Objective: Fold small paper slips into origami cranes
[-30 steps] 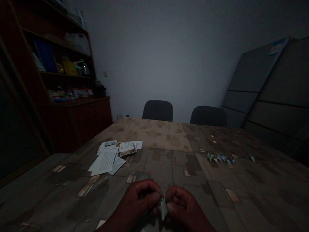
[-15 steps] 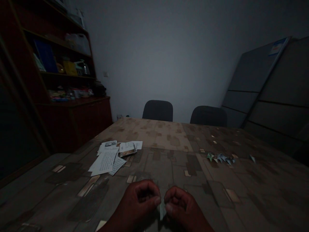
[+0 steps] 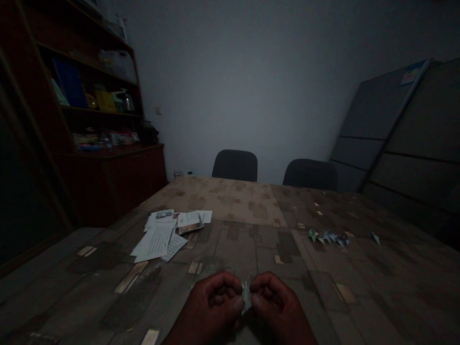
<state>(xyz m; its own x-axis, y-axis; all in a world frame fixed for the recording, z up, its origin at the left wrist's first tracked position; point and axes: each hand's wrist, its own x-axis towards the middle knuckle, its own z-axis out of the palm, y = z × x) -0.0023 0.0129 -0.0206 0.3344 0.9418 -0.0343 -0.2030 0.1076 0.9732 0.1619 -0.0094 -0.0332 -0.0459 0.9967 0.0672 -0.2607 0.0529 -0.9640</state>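
A small folded piece of pale paper (image 3: pixel 246 297) stands between my two hands, low in the middle of the head view. My left hand (image 3: pixel 215 302) pinches its left side between thumb and fingertips. On the other side, the thumb and curled fingers of my right hand (image 3: pixel 275 302) close on its right edge. Both hands are just above the patterned tablecloth (image 3: pixel 251 249). Farther off to the right lie several small folded paper pieces (image 3: pixel 328 236) in a row, with a single one (image 3: pixel 375 238) apart from them.
Printed sheets and cards (image 3: pixel 158 239) lie in a loose pile on the table's left. Two dark chairs (image 3: pixel 235 164) stand behind the far edge. A red-brown cabinet (image 3: pixel 136 165) with loaded shelves is at the left, and grey panels (image 3: pixel 373 120) lean at the right.
The folded paper has turned and come up slightly between my hands, showing more of its folds. Both hands have shifted a little to the right, their fingers still on it.
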